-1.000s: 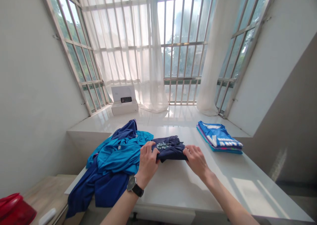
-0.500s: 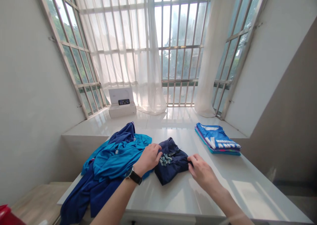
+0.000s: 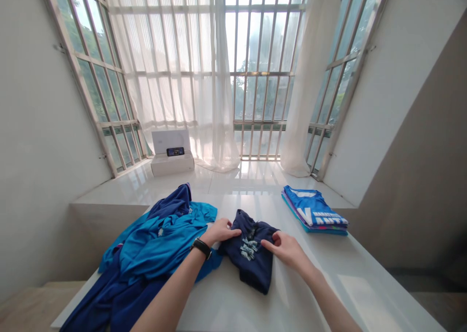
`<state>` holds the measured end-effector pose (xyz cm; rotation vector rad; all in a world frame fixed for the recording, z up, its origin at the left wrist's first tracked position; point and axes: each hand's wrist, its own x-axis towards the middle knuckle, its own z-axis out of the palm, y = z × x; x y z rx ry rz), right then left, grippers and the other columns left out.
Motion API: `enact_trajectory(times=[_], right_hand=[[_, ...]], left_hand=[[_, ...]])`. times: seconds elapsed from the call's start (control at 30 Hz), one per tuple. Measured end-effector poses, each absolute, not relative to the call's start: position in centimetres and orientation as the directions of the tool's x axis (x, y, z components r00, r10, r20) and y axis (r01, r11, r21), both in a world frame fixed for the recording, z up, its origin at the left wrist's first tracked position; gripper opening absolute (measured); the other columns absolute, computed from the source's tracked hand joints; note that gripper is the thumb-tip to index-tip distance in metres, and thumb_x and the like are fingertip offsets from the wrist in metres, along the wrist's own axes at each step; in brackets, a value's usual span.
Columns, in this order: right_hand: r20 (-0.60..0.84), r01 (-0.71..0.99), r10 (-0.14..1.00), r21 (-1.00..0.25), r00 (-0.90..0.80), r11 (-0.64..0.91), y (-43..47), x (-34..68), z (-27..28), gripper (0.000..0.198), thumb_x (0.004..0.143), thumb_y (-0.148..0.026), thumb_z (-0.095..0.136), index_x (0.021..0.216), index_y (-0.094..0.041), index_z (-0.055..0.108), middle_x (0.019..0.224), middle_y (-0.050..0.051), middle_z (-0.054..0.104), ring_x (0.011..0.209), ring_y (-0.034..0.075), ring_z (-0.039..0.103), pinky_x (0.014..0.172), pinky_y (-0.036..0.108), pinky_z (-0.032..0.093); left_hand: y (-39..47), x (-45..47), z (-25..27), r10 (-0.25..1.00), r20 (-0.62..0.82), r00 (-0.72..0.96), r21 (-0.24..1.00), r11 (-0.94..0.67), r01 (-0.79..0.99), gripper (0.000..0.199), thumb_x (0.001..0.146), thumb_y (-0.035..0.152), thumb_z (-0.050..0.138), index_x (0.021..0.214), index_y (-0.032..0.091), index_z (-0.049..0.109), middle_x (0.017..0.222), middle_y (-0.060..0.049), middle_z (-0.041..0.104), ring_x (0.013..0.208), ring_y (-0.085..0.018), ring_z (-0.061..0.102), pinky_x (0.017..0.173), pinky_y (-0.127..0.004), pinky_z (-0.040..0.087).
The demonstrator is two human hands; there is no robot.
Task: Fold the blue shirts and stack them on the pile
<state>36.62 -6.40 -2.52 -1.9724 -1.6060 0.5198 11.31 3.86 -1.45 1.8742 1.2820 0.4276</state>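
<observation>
The navy garment (image 3: 250, 256) is lying folded on the white bench (image 3: 321, 288), between the two hands. The left hand (image 3: 220, 231) is resting on its left upper edge, fingers flat and together, pressing the cloth. The right hand (image 3: 284, 248) is pinching the right edge, its grip closed on the fabric. A pile of blue clothes (image 3: 156, 249) is lying just beside the left wrist. A folded stack (image 3: 314, 210) is sitting well apart on the right.

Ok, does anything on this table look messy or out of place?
Yes: the heap of blue shirts on the left is crumpled and spills over the white table's front edge, unlike the neat folded stack at right. The navy garment between both hands lies askew.
</observation>
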Motion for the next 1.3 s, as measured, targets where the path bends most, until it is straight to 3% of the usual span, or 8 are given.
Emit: enact_trajectory(times=[0.3, 0.4, 0.5, 0.63, 0.73, 0.83, 1.0, 1.3], right_hand=[[0.131, 0.637, 0.968, -0.77, 0.214, -0.036, 0.1, 36.7, -4.5, 0.04, 0.072, -0.05, 0.066, 0.098, -0.02, 0.065, 0.096, 0.011, 0.076, 0.082, 0.025, 0.072, 0.078, 0.037, 0.057], [0.177, 0.626, 0.959, -0.78, 0.22, 0.001, 0.2, 36.8, -5.3, 0.044, 0.073, -0.052, 0.064, 0.104, -0.021, 0.061, 0.104, 0.011, 0.072, 0.08, 0.023, 0.069, 0.08, 0.039, 0.057], [0.252, 0.674, 0.944, -0.738, 0.212, 0.046, -0.2, 37.1, -5.7, 0.044, 0.076, -0.052, 0.06, 0.107, -0.021, 0.06, 0.108, 0.012, 0.067, 0.076, 0.022, 0.065, 0.08, 0.04, 0.056], [0.333, 0.768, 0.913, -0.639, 0.234, 0.036, -0.5, 37.5, -5.9, 0.035, 0.082, -0.048, 0.053, 0.105, -0.022, 0.06, 0.103, 0.011, 0.064, 0.082, 0.024, 0.063, 0.083, 0.042, 0.052], [0.361, 0.798, 0.89, -0.603, 0.28, -0.007, -0.6, 37.8, -6.0, 0.033, 0.084, -0.047, 0.049, 0.103, -0.022, 0.059, 0.102, 0.011, 0.063, 0.087, 0.027, 0.064, 0.081, 0.042, 0.051], [0.372, 0.814, 0.88, -0.58, 0.294, -0.026, -0.7, 37.9, -6.1, 0.031, 0.085, -0.048, 0.048, 0.1, -0.023, 0.058, 0.093, 0.009, 0.063, 0.084, 0.027, 0.064, 0.078, 0.041, 0.05], [0.308, 0.817, 0.916, -0.576, 0.255, -0.034, -0.9, 37.1, -6.0, 0.031, 0.089, -0.049, 0.044, 0.105, -0.024, 0.054, 0.081, 0.003, 0.06, 0.076, 0.023, 0.064, 0.071, 0.035, 0.048], [0.223, 0.835, 0.952, -0.548, 0.208, -0.054, -1.3, 35.5, -5.4, 0.035, 0.092, -0.05, 0.042, 0.112, -0.023, 0.052, 0.078, 0.001, 0.061, 0.073, 0.023, 0.065, 0.069, 0.033, 0.045]], left_hand=[[4.9, 11.6, -5.1, 0.826, -0.152, 0.543, 0.985, 0.082, 0.15, 0.058, 0.069, 0.053, 0.08, 0.11, 0.013, 0.067, 0.098, -0.011, 0.076, 0.088, -0.026, 0.074, 0.071, -0.033, 0.059], [5.4, 12.0, -6.3, 0.861, -0.155, 0.485, 0.986, 0.107, 0.126, 0.056, 0.064, 0.047, 0.085, 0.105, 0.013, 0.067, 0.088, -0.01, 0.075, 0.078, -0.026, 0.073, 0.062, -0.033, 0.058], [5.4, 12.2, -6.1, 0.895, -0.164, 0.414, 0.981, 0.105, 0.162, 0.069, 0.068, 0.047, 0.083, 0.123, 0.013, 0.06, 0.085, -0.009, 0.074, 0.074, -0.025, 0.072, 0.063, -0.034, 0.058], [4.1, 11.5, -4.0, 0.834, -0.058, 0.549, 0.998, 0.033, 0.056, 0.118, 0.062, 0.042, 0.09, 0.156, 0.019, 0.022, 0.126, -0.019, 0.065, 0.108, -0.031, 0.068, 0.091, -0.042, 0.056], [2.6, 11.1, -2.9, 0.687, 0.038, 0.725, 0.984, -0.154, 0.093, 0.132, 0.052, 0.033, 0.095, 0.159, 0.023, 0.019, 0.154, -0.02, 0.04, 0.138, -0.037, 0.045, 0.113, -0.049, 0.04], [1.8, 11.5, -3.1, 0.703, 0.124, 0.7, 0.87, -0.416, 0.264, 0.108, 0.058, 0.019, 0.087, 0.153, 0.02, 0.036, 0.16, -0.018, 0.03, 0.147, -0.038, 0.03, 0.121, -0.049, 0.027], [2.2, 12.4, -3.9, 0.816, 0.264, 0.514, 0.74, -0.513, 0.436, 0.065, 0.072, 0.009, 0.057, 0.137, 0.012, 0.055, 0.142, -0.019, 0.053, 0.134, -0.03, 0.049, 0.118, -0.04, 0.034], [1.6, 12.9, -2.9, 0.886, 0.252, 0.389, 0.522, -0.463, 0.717, 0.06, 0.067, 0.005, 0.053, 0.126, 0.013, 0.059, 0.125, -0.017, 0.064, 0.117, -0.033, 0.057, 0.104, -0.04, 0.043]])
